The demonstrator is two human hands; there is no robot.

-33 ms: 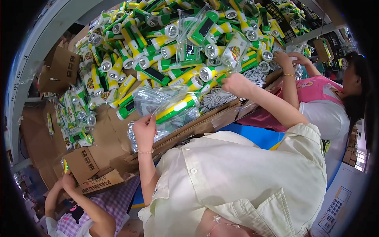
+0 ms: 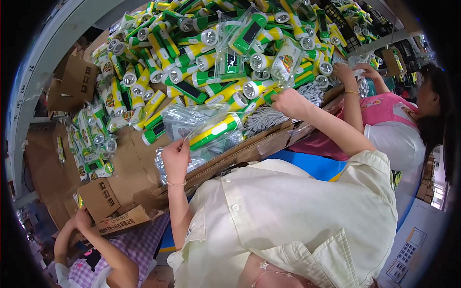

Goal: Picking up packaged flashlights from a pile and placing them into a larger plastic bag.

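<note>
A green and yellow flashlight (image 2: 222, 128) lies in a clear plastic bag (image 2: 201, 150) at the near edge of the big heap. My left hand (image 2: 176, 156) is closed in a pinch on the bag's edge, close to the flashlight's green end. Farther right, my right hand (image 2: 289, 103) is closed, its fingertips by the end of another flashlight (image 2: 269, 95) and above a bundle of grey-white cords (image 2: 266, 119). What those fingers hold, if anything, is hidden. More clear bags (image 2: 177, 120) are stacked under and behind the bagged flashlight.
Loose flashlights (image 2: 206, 62) pile high across the back. Bagged ones (image 2: 91, 134) lie at left on cardboard (image 2: 129, 151). A cardboard edge (image 2: 230, 161) runs before me. Co-workers' hands work at lower left (image 2: 79, 221) and right (image 2: 343, 72). A metal frame (image 2: 45, 53) rises at left.
</note>
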